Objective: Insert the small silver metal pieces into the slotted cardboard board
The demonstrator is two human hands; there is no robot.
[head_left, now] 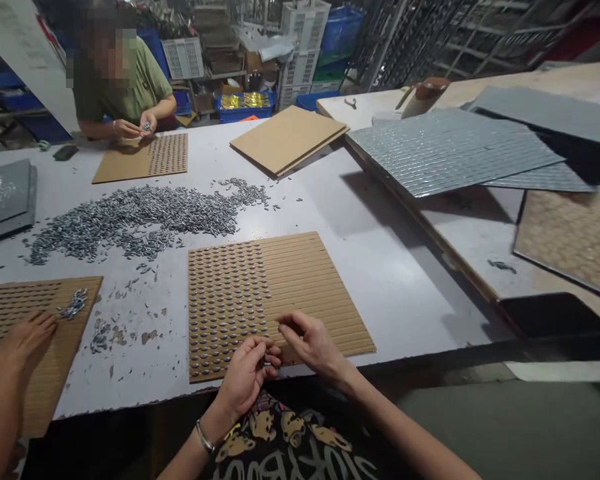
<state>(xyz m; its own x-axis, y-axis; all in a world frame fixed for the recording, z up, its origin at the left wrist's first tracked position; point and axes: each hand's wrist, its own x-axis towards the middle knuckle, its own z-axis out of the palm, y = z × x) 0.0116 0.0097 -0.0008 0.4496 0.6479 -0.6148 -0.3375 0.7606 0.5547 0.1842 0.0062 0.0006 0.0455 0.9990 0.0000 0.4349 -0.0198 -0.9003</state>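
My hands, left [247, 373] and right [310, 343], pinch small metal pieces over the slotted board [310, 280] (grey tabletop [380, 247]); loose pile [140, 217] beyond, crates [305, 40] behind.

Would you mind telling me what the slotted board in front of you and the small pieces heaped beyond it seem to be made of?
The slotted board looks like brown fibreboard or cardboard: matte tan, with ribbed rows. The heap of small pieces looks like metal: grey and glinting, though too small to be sure. The left hand seems to pinch one; the right hand rests on the board.
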